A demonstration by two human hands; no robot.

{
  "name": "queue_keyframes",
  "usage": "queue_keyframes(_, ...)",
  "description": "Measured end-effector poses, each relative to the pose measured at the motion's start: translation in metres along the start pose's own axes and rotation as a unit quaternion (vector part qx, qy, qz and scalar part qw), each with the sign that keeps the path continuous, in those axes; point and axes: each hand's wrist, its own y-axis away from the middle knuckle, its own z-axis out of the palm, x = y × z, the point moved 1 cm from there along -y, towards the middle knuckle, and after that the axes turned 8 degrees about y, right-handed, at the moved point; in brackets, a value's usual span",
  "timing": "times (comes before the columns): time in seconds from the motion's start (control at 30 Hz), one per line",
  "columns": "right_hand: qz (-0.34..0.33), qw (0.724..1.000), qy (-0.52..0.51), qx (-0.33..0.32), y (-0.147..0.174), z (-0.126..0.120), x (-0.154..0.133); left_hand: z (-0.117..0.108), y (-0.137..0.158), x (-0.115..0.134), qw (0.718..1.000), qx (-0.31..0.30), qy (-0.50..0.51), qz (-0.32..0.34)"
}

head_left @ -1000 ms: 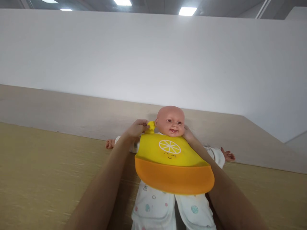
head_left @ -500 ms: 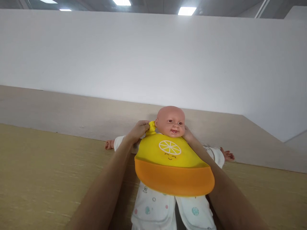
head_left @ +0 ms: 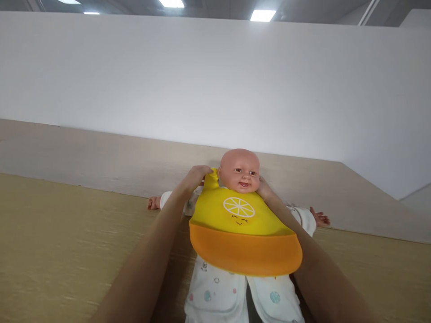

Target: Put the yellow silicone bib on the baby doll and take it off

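Observation:
A baby doll [head_left: 239, 168] in white printed clothes lies on its back, arms spread to both sides. Over its chest lies a yellow bib [head_left: 215, 211] with a lemon-slice print and an orange catch pocket [head_left: 245, 253] at the bottom. My left hand [head_left: 198, 176] is closed on the bib's neck strap, just beside the doll's head. On the other side, my right hand [head_left: 264, 187] reaches behind the doll's neck; its fingers are hidden there, so what they touch does not show.
The doll rests on a tan wooden surface [head_left: 74, 229]. Behind it runs a paler beige ledge [head_left: 101, 152], and beyond that stands a white partition [head_left: 202, 80]. Ceiling lights [head_left: 263, 16] show above the partition.
My left hand has shifted slightly up with its wrist turned, and the yellow strap next to it looks straighter and less bunched. My right hand has hardly moved.

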Motion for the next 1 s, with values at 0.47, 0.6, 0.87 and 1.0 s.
queue_keyframes(0.47, -0.037, 0.998, 0.048, -0.007, -0.006, 0.002, -0.019, 0.008, -0.009, -0.010, 0.975, 0.030, -0.173, 0.136)
queue_keyframes(0.6, -0.063, 0.993, 0.095, -0.018, -0.012, -0.001, -0.024, 0.007, -0.013, -0.013, 0.979, 0.025, -0.156, 0.132)
queue_keyframes(0.87, 0.041, 0.998, 0.053, -0.017, -0.008, -0.009, -0.033, 0.009, -0.014, -0.012, 0.994, 0.037, -0.063, 0.080)
queue_keyframes(1.0, 0.088, 0.993, -0.046, -0.071, 0.001, -0.011, -0.041, 0.011, -0.011, -0.009, 0.998, -0.005, 0.049, 0.033)
